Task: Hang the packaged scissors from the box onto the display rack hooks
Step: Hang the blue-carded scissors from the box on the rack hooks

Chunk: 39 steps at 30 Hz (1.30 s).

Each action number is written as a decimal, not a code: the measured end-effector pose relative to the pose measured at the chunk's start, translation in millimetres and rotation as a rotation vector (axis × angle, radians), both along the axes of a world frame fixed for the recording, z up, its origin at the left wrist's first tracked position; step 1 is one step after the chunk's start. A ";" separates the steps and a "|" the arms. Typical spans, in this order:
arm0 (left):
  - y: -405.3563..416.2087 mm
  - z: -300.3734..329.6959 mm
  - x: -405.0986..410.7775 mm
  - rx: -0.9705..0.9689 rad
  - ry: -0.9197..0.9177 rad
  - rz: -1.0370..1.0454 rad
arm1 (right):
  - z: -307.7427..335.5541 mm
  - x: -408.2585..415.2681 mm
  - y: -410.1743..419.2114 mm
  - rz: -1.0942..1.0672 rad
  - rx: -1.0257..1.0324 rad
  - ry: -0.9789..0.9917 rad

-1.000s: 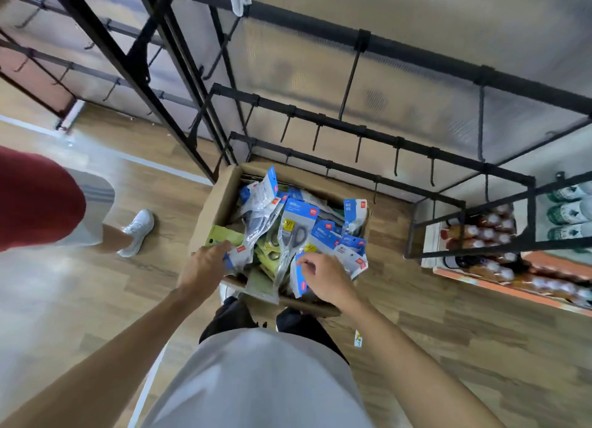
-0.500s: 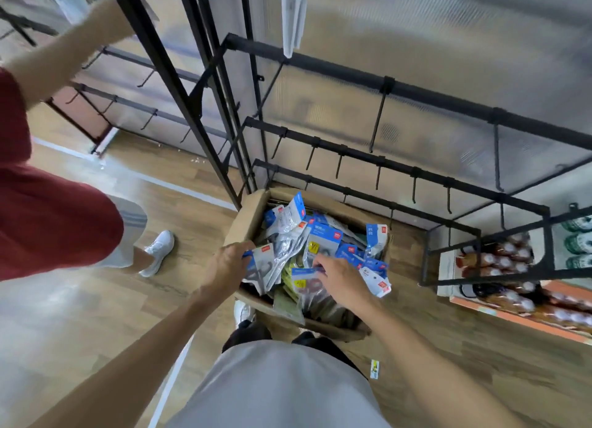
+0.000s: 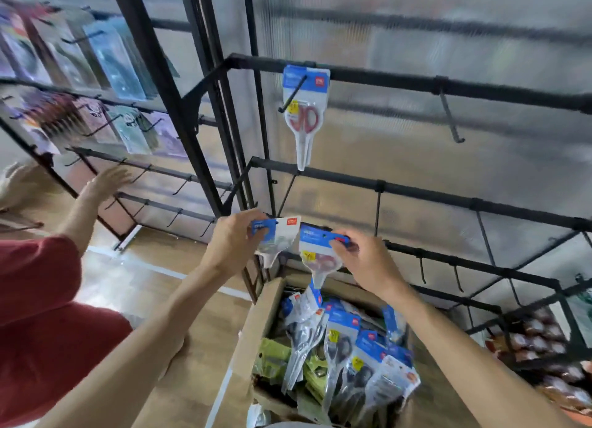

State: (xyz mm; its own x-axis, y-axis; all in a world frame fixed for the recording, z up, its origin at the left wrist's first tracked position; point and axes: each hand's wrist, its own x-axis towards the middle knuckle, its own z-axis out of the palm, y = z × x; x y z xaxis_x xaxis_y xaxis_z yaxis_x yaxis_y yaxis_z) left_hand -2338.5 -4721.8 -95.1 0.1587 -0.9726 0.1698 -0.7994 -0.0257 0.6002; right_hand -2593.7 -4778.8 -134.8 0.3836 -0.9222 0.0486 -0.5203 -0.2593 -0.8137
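Observation:
My left hand (image 3: 232, 243) grips a packaged pair of scissors (image 3: 277, 240) by its blue header card. Beside it, my right hand (image 3: 365, 262) pinches a second scissors pack (image 3: 315, 256), whose tip hangs down toward the box. Both packs are raised above the cardboard box (image 3: 253, 325), which holds several more scissors packs (image 3: 346, 350). One pack with red handles (image 3: 305, 113) hangs on a hook of the black display rack (image 3: 416, 81), up and ahead of my hands. Bare hooks (image 3: 450, 116) stick out along the rack's bars.
A person in a red shirt (image 3: 38, 315) stands at my left, one hand (image 3: 107, 181) reaching toward a neighbouring rack (image 3: 96, 68) full of hanging packages. Bottles (image 3: 541, 334) fill a low shelf at the right. The floor is wood.
Both my hands have lifted out of the box, each with a scissors pack, up to the lower rack bars. The view has tilted upward. The other person's arm now reaches toward the left rack.

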 end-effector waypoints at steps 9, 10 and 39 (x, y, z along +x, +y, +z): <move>-30.4 85.4 29.1 -0.242 -0.035 0.056 | 134.4 44.2 -58.3 -0.003 -0.294 -0.141; -30.7 90.8 31.2 -0.256 -0.042 0.064 | 142.9 49.1 -61.3 0.000 -0.308 -0.148; -33.5 139.0 49.9 -0.369 -0.152 -0.004 | 161.4 128.6 -186.9 -0.401 -0.185 0.041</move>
